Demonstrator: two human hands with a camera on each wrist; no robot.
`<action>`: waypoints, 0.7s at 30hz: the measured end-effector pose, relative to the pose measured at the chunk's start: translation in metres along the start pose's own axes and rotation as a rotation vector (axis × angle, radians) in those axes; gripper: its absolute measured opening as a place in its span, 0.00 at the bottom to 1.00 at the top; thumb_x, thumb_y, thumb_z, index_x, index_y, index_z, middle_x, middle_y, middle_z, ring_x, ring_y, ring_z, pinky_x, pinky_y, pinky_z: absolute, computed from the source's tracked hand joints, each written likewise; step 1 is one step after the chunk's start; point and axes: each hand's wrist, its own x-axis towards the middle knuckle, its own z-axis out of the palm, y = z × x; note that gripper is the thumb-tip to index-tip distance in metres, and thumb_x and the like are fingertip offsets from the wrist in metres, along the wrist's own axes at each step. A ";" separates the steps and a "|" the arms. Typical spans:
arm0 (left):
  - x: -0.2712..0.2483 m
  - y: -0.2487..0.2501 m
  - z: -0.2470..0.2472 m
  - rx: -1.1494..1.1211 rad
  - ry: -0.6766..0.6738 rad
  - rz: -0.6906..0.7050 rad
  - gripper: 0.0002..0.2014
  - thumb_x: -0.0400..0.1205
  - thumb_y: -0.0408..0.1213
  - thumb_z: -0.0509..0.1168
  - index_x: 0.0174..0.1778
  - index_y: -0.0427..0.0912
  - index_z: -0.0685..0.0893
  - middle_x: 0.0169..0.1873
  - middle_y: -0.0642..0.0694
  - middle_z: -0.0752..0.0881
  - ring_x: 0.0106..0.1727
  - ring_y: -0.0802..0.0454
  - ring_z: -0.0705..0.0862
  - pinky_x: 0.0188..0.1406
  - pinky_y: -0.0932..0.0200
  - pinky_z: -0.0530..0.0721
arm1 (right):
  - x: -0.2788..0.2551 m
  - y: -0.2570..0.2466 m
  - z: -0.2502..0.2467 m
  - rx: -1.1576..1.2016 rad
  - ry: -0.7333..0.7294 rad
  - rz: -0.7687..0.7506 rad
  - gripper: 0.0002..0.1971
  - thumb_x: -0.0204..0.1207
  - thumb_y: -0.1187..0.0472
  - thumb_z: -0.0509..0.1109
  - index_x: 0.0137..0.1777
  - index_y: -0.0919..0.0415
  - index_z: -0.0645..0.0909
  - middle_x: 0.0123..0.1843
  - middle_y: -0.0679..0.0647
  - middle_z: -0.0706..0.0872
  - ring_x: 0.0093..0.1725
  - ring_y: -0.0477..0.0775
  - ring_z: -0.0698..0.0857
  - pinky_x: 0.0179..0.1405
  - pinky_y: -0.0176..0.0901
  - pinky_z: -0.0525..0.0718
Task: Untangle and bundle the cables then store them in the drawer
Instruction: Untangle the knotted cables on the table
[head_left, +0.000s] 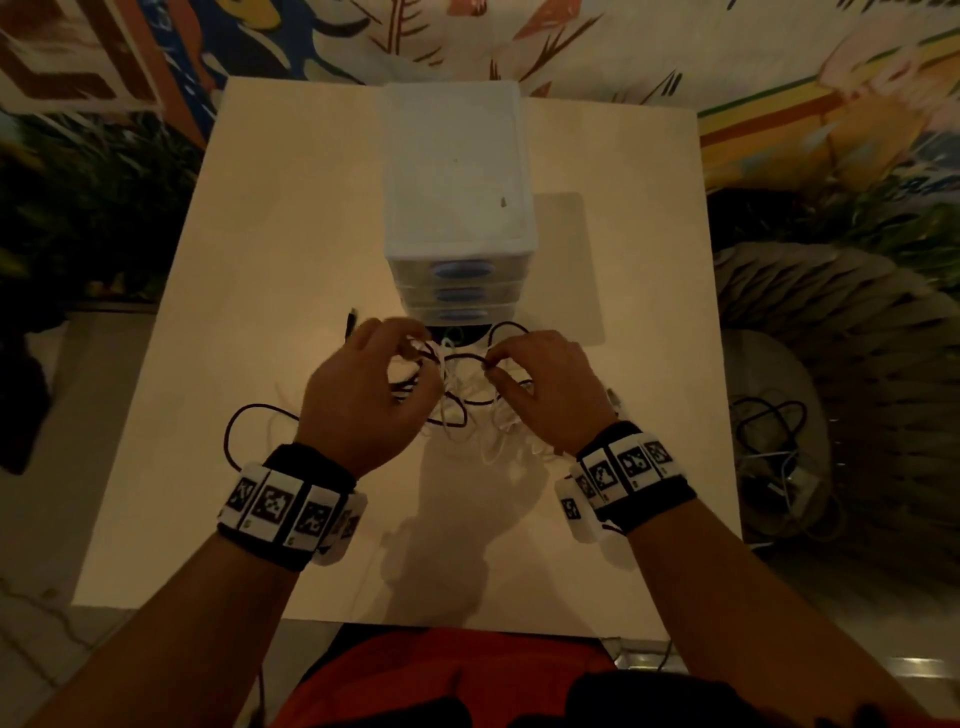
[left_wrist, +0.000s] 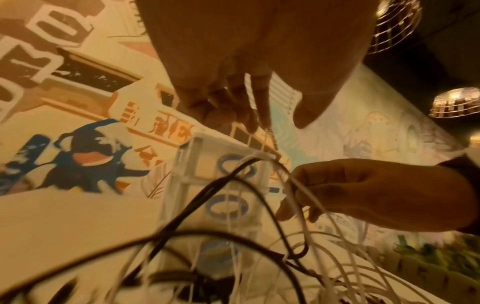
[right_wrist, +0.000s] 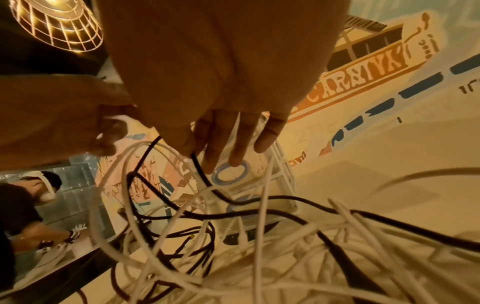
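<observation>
A tangle of black and white cables (head_left: 460, 410) lies on the white table (head_left: 270, 249), just in front of a small white drawer unit (head_left: 457, 171) with blue handles whose drawers look closed. My left hand (head_left: 410, 345) is raised over the tangle's left side and pinches a thin white cable (left_wrist: 267, 131). My right hand (head_left: 491, 364) pinches a black cable (right_wrist: 197, 170) at the right side, and white strands run across its fingers (left_wrist: 291, 211). One black loop (head_left: 234, 431) trails off left, beside my left wrist. A black plug (head_left: 352, 319) lies left of the drawers.
A pale grey mat (head_left: 571, 260) lies to the right of the drawer unit. On the floor to the right, a round basket (head_left: 774, 467) holds more cables. A painted wall stands behind the table. Another person (right_wrist: 23, 205) crouches far off to the left.
</observation>
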 end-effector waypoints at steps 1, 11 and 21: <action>0.002 0.005 -0.003 0.036 0.058 0.043 0.15 0.81 0.51 0.67 0.62 0.52 0.83 0.52 0.56 0.82 0.37 0.63 0.78 0.36 0.70 0.72 | 0.000 -0.002 -0.002 0.007 -0.010 -0.009 0.09 0.83 0.49 0.66 0.58 0.48 0.85 0.56 0.46 0.89 0.58 0.55 0.84 0.57 0.61 0.80; 0.024 0.015 0.000 0.195 -0.030 0.303 0.10 0.83 0.36 0.69 0.57 0.46 0.92 0.46 0.46 0.92 0.41 0.40 0.84 0.39 0.59 0.71 | 0.001 -0.014 -0.012 0.257 -0.084 0.009 0.07 0.84 0.56 0.69 0.60 0.51 0.80 0.49 0.47 0.89 0.48 0.51 0.88 0.49 0.48 0.85; 0.021 0.004 -0.017 0.017 0.039 0.078 0.08 0.87 0.45 0.59 0.53 0.48 0.82 0.38 0.57 0.80 0.34 0.55 0.75 0.33 0.57 0.71 | -0.001 0.034 -0.008 0.043 -0.038 0.097 0.11 0.83 0.49 0.70 0.56 0.51 0.91 0.46 0.51 0.92 0.52 0.57 0.86 0.55 0.57 0.84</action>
